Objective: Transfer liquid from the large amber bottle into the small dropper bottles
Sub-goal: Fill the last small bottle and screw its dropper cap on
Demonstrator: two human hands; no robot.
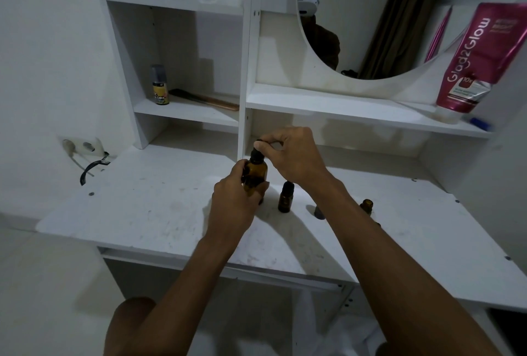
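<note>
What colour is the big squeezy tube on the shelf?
The tube is bright pink with white lettering and a white cap, standing cap-down on the right shelf. Only the head view shows it.

Head view: we look from one head-worn wide-angle camera, facing forward and down, close over the white vanity desktop [142,207], with its shelves [313,103] and round mirror [385,27] ahead

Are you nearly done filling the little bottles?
Just begun. Done: the small bottle beside the right forearm looks uncapped. In hand: the left hand grips the large amber bottle while the right hand pinches its black top. Left: the capped small bottle stands untouched, and the filling seems yet to come.
</note>
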